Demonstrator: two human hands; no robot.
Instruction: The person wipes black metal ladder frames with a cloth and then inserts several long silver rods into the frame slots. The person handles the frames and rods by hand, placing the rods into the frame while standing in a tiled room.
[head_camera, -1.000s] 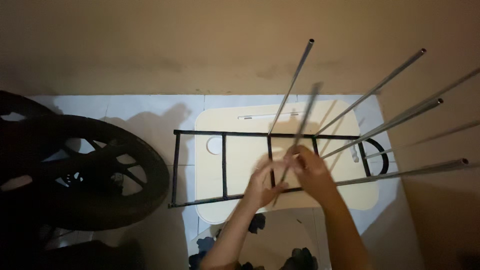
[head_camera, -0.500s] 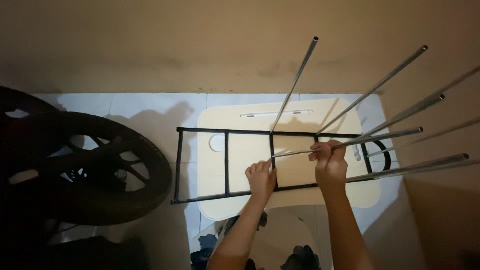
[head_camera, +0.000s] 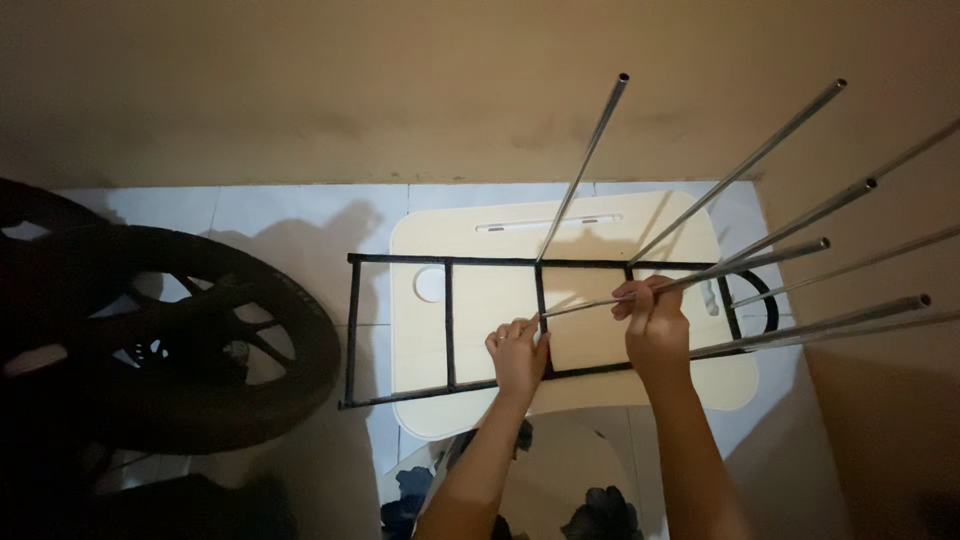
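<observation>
Above the black frame (head_camera: 447, 322), right hand (head_camera: 655, 330) grips a metal rod (head_camera: 690, 277); left hand (head_camera: 518, 352) pinches its end, fitting it in.

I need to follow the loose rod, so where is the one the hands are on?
In the head view the metal rod lies right of centre across the black frame, right hand gripping it, left hand at its lower end.

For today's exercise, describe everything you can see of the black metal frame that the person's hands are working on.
The black metal frame looks like a ladder lying flat: two long thin rails joined by cross bars, painted dark, with a curved loop at its right end. It lies across a pale board above the tiled floor. The left hand rests on a cross bar; shiny steel tubes rise from it.
</observation>
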